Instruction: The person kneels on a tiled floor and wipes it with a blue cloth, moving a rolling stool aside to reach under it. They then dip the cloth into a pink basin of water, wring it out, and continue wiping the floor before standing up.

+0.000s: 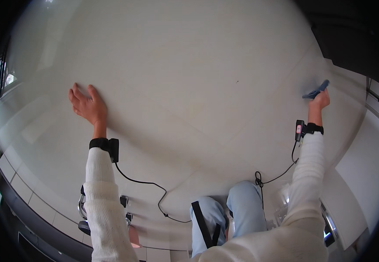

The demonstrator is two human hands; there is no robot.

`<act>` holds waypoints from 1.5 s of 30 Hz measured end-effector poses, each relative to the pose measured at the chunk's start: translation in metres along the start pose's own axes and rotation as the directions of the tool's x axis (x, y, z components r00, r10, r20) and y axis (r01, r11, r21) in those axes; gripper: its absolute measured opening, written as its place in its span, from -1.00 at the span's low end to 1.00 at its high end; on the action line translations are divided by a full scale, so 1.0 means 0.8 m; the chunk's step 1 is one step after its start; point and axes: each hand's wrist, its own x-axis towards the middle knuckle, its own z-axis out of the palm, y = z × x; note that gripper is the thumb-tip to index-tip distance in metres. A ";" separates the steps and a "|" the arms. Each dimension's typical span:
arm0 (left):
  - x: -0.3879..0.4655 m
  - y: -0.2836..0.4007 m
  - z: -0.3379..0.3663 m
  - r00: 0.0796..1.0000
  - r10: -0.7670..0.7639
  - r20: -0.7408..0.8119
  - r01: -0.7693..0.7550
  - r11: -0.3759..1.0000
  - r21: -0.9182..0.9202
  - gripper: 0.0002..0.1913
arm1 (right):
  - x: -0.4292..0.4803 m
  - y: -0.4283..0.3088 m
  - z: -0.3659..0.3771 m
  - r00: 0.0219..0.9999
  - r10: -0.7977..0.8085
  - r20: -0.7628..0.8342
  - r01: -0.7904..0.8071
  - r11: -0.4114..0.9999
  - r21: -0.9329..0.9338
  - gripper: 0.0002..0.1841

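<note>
My left hand point(89, 104) rests at the left on the pale, glossy floor point(189, 82), its fingers bent and apart, with nothing in it. Far to the right, my right hand point(321, 99) grips a blue cloth point(318, 90) that lies low over the floor; part of the cloth is blurred. Each wrist wears a black strap with a small black device, the left one point(113, 150) and the right one point(299, 131) each joined to a thin black cable.
A dark piece of furniture point(349, 42) stands at the upper right. White panels point(366, 163) are at the right. Cables run to my knees in light blue trousers point(246, 209). Chair-like legs with casters point(124, 200) and a pink object point(134, 237) are at the lower left.
</note>
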 end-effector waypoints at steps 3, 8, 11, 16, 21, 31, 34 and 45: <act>-0.001 0.001 -0.001 1.000 -0.014 0.005 0.014 1.000 0.005 -0.40 | -0.093 -0.033 0.030 0.982 -0.134 0.129 0.116 0.984 0.136 -0.47; 0.000 0.000 -0.001 1.000 -0.015 0.019 0.015 1.000 0.002 -0.40 | -0.387 -0.014 0.171 0.721 -0.349 0.598 0.262 0.937 0.231 -0.48; 0.000 -0.003 0.002 1.000 -0.003 0.008 0.003 1.000 -0.016 -0.41 | -0.585 -0.010 0.261 0.309 -0.605 0.734 0.534 0.749 0.392 -0.51; 0.001 -0.011 0.004 1.000 0.027 0.000 -0.027 0.999 -0.020 -0.43 | -0.650 -0.001 0.304 -0.042 -0.757 0.652 0.808 0.358 0.468 -0.65; 0.001 -0.009 0.003 1.000 0.025 -0.001 -0.025 0.999 -0.021 -0.43 | -0.478 0.016 0.233 0.071 -0.695 0.716 0.897 0.359 0.260 -0.57; 0.004 -0.013 0.003 0.999 0.024 -0.028 -0.025 0.999 -0.044 -0.43 | -0.189 0.094 -0.031 0.472 -0.614 0.633 0.881 0.356 -0.311 -0.47; 0.007 -0.015 0.009 0.999 0.032 -0.040 -0.032 0.999 -0.016 -0.43 | -0.139 0.086 -0.079 0.805 -0.424 0.415 0.593 0.598 -0.539 -0.45; 0.000 -0.015 0.011 0.997 0.059 -0.046 -0.060 0.998 -0.027 -0.44 | -0.496 0.015 0.146 0.333 -0.555 0.762 0.438 0.807 0.396 -0.40</act>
